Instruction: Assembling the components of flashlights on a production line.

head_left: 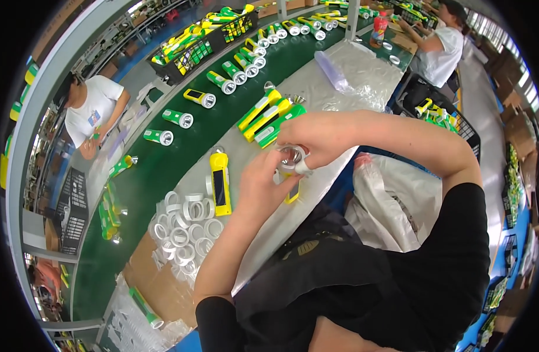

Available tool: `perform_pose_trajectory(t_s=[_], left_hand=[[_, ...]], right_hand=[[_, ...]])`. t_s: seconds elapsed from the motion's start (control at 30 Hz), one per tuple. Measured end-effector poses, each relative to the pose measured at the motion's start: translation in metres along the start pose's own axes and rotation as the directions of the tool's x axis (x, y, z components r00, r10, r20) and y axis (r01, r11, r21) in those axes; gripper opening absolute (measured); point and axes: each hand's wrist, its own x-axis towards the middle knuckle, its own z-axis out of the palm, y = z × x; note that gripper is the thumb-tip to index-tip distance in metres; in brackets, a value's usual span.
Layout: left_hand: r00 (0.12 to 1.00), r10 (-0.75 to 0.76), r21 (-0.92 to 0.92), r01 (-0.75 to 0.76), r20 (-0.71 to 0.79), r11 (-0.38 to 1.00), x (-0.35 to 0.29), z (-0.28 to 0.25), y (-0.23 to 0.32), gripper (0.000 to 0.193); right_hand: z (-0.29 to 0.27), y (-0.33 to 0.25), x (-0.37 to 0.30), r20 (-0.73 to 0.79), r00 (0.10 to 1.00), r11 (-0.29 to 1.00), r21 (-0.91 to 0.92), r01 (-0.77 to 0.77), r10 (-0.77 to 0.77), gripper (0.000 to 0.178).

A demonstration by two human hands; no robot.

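Note:
Close to my body, my left hand and my right hand meet around the round head of a yellow flashlight. Its clear lens and a white ring show between my fingers, and part of its body sticks out below. Both hands are closed on its head. To the left, on the grey work surface, lies another yellow flashlight with a dark panel. Beside it sits a pile of white plastic rings. Just beyond my hands several yellow and green flashlight bodies lie side by side.
A green conveyor belt carries rows of flashlights. Black crates of flashlights stand beyond it. One co-worker sits across the belt, another at the far right. A plastic sleeve and a red bottle lie farther along.

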Motion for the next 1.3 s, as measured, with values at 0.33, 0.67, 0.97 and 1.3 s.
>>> perform_pose_trajectory(t_s=[0.33, 0.67, 0.97, 1.3], left_hand=[[0.995, 0.036, -0.086, -0.043, -0.092, 0.995, 0.006, 0.002, -0.010, 0.037], [0.995, -0.008, -0.055, 0.003, -0.099, 0.998, 0.001, 0.004, -0.014, 0.036], [0.996, -0.072, -0.075, 0.068, -0.059, 0.995, 0.003, 0.002, -0.017, 0.037], [0.982, 0.011, -0.129, -0.036, -0.187, 0.991, -0.020, -0.006, -0.023, 0.043]], right_hand=[[0.000, 0.002, -0.005, -0.082, 0.985, 0.985, -0.074, -0.155, 0.149, 0.049], [0.016, 0.001, 0.005, -0.281, 0.952, 0.982, -0.105, -0.159, 0.124, 0.051], [0.014, -0.004, 0.012, -0.160, 0.934, 0.940, -0.071, -0.333, 0.319, 0.053], [0.229, 0.006, 0.013, -0.552, 0.489, 0.701, 0.687, -0.191, 0.675, 0.047]])
